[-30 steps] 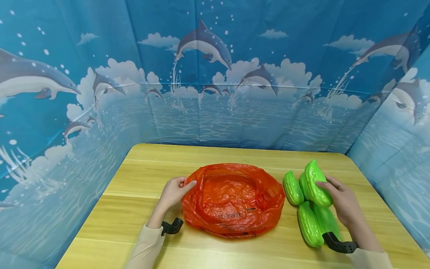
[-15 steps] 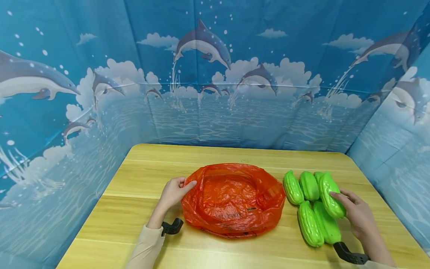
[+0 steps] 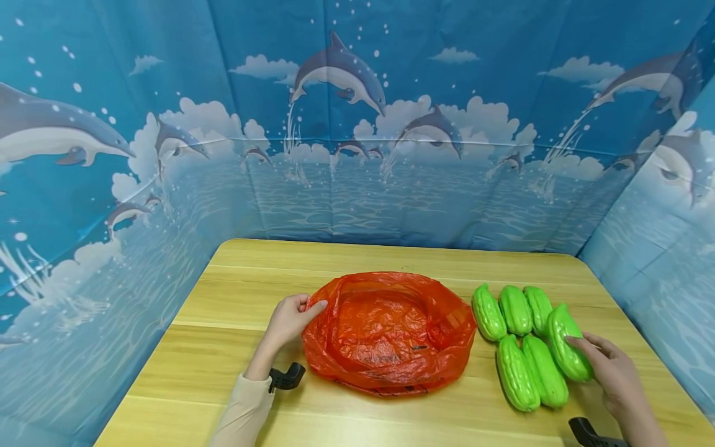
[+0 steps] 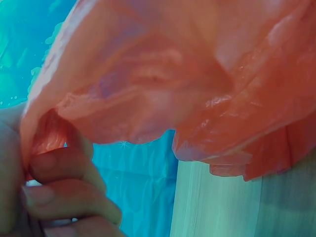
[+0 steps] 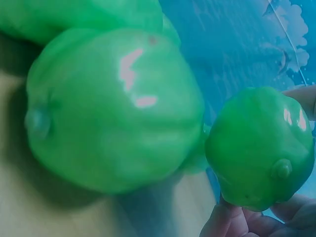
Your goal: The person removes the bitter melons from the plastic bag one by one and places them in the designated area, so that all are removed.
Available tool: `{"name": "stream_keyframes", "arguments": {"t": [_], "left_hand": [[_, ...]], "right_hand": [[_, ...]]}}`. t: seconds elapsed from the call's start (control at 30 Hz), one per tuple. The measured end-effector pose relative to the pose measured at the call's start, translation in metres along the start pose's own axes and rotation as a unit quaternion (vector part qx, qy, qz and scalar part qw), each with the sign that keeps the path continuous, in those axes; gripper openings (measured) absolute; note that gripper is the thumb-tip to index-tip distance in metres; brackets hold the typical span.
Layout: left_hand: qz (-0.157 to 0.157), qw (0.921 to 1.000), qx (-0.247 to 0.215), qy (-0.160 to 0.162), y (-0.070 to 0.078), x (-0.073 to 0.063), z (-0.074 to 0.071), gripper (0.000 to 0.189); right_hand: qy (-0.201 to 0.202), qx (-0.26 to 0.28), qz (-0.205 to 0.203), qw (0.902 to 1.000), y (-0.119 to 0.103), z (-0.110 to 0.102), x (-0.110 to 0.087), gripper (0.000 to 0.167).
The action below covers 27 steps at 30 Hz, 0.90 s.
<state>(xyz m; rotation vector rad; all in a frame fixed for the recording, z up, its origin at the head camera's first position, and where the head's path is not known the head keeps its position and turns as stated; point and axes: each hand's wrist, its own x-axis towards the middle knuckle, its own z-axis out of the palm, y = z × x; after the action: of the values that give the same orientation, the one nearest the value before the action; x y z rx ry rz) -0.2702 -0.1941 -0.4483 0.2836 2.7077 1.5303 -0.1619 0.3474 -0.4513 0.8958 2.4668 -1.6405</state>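
A red plastic bag (image 3: 385, 375) lies with its mouth spread wide in the middle of the table. At its left edge my left hand (image 3: 292, 318) pinches the rim between thumb and fingers; in the left wrist view the fingers (image 4: 69, 165) curl into the red film (image 4: 148, 98). On the right, my right hand (image 3: 614, 372) grips a shiny, ridged green bitter melon (image 3: 568, 347) by its side. The right wrist view shows that held melon (image 5: 256, 148) end-on, beside a larger-looking green one (image 5: 113, 113). The fingertips under it are partly hidden.
Three bitter melons stand in a back row, one of them (image 3: 516, 310) in the middle. Two more lie in front, the left one (image 3: 517, 375) nearest the bag. A blue dolphin-print curtain (image 3: 357, 186) rises behind the wooden table (image 3: 212, 372).
My right hand has moved right and toward the front with the bitter melon, away from the back row, uncovering the melons there. The left hand and the bag stay in place.
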Motion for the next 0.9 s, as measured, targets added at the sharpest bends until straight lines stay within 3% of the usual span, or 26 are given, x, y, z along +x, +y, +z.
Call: {"name": "stream_keyframes", "arguments": {"t": [0.2, 0.4, 0.63, 0.9], "left_hand": [[0.001, 1.0000, -0.001, 0.002, 0.001, 0.000, 0.000, 0.045], [0.001, 1.0000, -0.002, 0.000, 0.001, -0.001, 0.000, 0.045], [-0.003, 1.0000, -0.001, 0.002, 0.002, -0.002, -0.001, 0.045], [-0.003, 1.0000, -0.001, 0.000, 0.003, -0.001, -0.001, 0.043]], "right_hand": [[-0.019, -0.015, 0.010, 0.9997, 0.009, -0.005, 0.003, 0.088], [-0.016, -0.021, 0.023, 0.9994, 0.018, -0.008, 0.004, 0.081], [-0.049, -0.046, 0.036, 0.9971, 0.023, -0.010, 0.003, 0.095], [-0.061, -0.069, 0.035, 0.9951, 0.029, -0.009, 0.001, 0.098]]}}
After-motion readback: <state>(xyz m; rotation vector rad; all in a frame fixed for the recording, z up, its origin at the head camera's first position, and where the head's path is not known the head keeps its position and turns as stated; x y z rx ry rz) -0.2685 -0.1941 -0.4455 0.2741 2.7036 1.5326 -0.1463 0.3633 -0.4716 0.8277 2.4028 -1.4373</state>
